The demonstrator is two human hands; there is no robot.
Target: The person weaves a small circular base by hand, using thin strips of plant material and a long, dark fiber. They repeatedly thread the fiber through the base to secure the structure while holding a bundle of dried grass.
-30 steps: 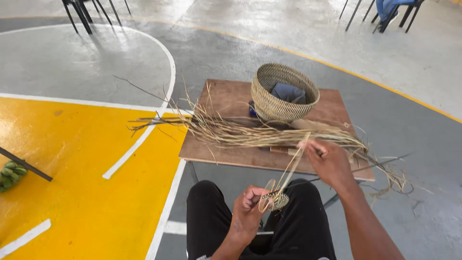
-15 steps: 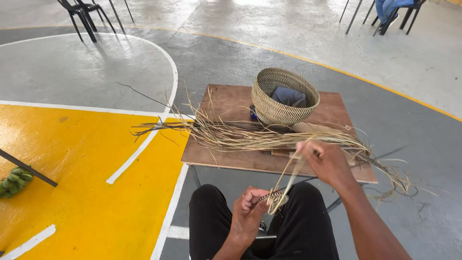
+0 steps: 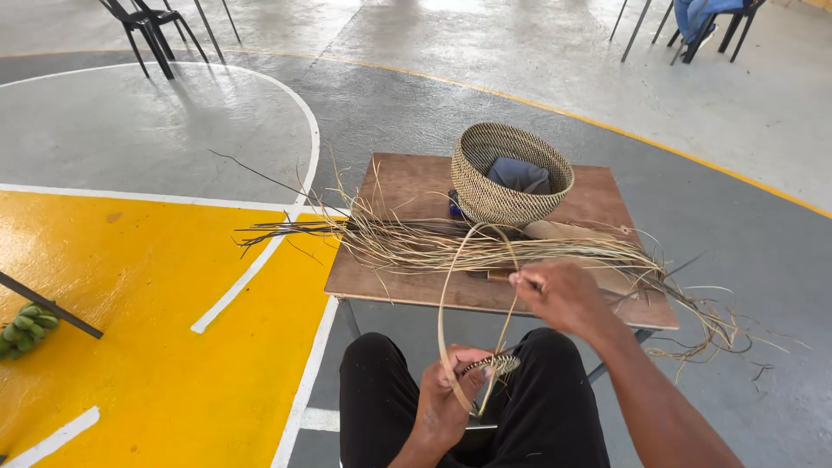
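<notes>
Nearby, both hands, left hand and right hand, pinch a looped straw strand before the table's woven basket.

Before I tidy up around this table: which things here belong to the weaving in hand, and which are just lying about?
In hand:
left hand holding the small woven piece
right hand pulling the looped strand
bundle of dry fibres on the wooden table

Lying about:
woven basket with blue cloth
black chairs
green bananas
</notes>
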